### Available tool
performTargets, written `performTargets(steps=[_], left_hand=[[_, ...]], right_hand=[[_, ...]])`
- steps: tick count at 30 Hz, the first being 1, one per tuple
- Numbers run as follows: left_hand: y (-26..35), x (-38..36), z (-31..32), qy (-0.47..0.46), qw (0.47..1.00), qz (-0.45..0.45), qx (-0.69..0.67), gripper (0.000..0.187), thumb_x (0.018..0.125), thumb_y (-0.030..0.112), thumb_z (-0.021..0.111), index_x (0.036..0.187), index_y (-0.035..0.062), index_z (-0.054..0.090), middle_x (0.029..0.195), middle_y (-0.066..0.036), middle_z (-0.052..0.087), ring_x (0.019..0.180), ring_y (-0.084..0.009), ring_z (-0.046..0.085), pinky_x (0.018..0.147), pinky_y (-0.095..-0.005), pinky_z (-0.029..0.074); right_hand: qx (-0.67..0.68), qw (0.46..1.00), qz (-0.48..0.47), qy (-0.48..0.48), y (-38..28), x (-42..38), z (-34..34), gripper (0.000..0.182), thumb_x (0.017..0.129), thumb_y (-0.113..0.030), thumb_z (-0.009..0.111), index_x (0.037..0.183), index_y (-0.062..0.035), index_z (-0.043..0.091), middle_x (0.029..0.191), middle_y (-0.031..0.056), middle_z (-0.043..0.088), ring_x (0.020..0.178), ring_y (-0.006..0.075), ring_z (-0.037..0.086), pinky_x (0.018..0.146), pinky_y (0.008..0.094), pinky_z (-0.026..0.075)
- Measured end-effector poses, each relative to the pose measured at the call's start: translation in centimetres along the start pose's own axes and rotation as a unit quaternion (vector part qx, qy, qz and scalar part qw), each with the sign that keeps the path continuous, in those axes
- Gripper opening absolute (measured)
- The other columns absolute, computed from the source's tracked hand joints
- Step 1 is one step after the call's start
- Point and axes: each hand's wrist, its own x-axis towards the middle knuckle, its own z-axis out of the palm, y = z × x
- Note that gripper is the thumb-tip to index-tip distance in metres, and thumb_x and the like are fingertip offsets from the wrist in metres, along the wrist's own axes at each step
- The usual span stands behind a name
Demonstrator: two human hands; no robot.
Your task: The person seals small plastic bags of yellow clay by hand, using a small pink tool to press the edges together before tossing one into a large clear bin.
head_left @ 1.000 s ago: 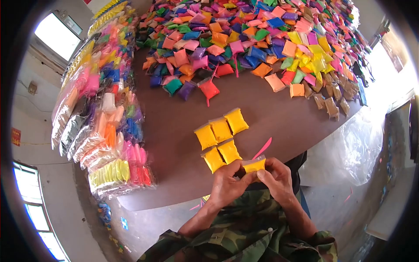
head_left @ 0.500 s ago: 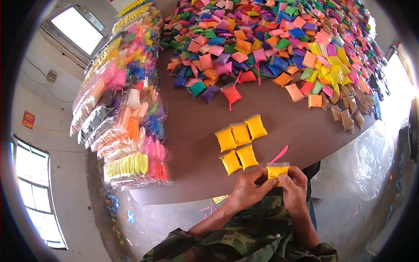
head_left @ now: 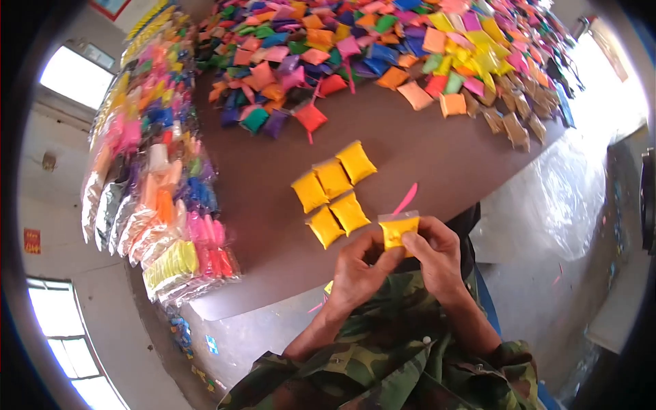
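A small clear bag with yellow filling [head_left: 398, 231] is pinched between my two hands near the table's front edge. My left hand [head_left: 365, 266] grips its lower left side with thumb and fingers. On the right side my right hand [head_left: 436, 254] presses its thumb against the bag's front. The clear top strip of the bag stands up above my fingers. Just beyond it lies a pink plastic knife [head_left: 406, 198]. Several more yellow bags [head_left: 332, 179] lie flat in two touching rows, left of my hands.
A big heap of bagged colours [head_left: 294, 55] covers the far side of the brown table [head_left: 260, 178]. Stacked clear packs [head_left: 171, 198] line the left edge. Brown bags [head_left: 516, 130] lie at the right edge, near clear plastic sheeting [head_left: 547, 198] beyond the table.
The whole view has shifted and tilted, so the table's contents appear further left and higher. Both hands still hold the yellow bag, with the right thumb across its front.
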Motion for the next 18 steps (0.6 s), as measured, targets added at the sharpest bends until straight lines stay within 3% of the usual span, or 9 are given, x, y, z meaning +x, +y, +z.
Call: performTargets(steps=[1,4,12,18], left_hand=[[-0.1,0.0,0.1,0.013,0.999,0.030,0.017,0.017,0.098,0.007,0.078,0.108,-0.0008,0.068,0.084,-0.002,0.070,0.069,-0.0065,0.063,0.062,-0.0218,0.050],[-0.6,-0.1,-0.9,-0.009,0.997,0.025,0.072,0.015,0.101,0.006,0.075,0.110,-0.0023,0.067,0.095,-0.003,0.073,0.087,-0.0079,0.069,0.078,-0.0253,0.057],[-0.6,-0.2,-0.8,-0.025,0.999,0.027,0.006,0.022,0.099,0.010,0.077,0.113,-0.0042,0.068,0.097,-0.006,0.075,0.088,-0.0096,0.070,0.083,-0.0247,0.057],[-1.5,-0.2,-1.4,0.014,0.998,0.015,0.060,0.018,0.099,0.010,0.076,0.109,-0.0039,0.070,0.095,-0.005,0.074,0.087,-0.0079,0.068,0.081,-0.0242,0.057]], right_hand=[[-0.003,1.000,0.005,0.002,0.0,-0.1,0.1,0.025,0.103,-0.006,0.069,0.124,0.0070,0.067,0.111,0.0088,0.074,0.100,0.0138,0.071,0.091,0.0294,0.059],[-0.005,1.000,0.017,-0.011,0.0,-0.2,0.0,0.026,0.103,-0.006,0.070,0.125,0.0070,0.067,0.112,0.0088,0.073,0.100,0.0135,0.071,0.092,0.0287,0.059],[0.007,0.999,-0.018,-0.032,1.2,-0.2,-1.5,0.023,0.102,-0.008,0.073,0.120,0.0058,0.068,0.109,0.0074,0.074,0.099,0.0117,0.070,0.091,0.0291,0.059],[-0.049,0.997,0.047,-0.033,0.2,-0.4,-0.9,0.018,0.102,-0.005,0.071,0.118,0.0049,0.069,0.106,0.0047,0.073,0.097,0.0092,0.069,0.089,0.0277,0.058]])
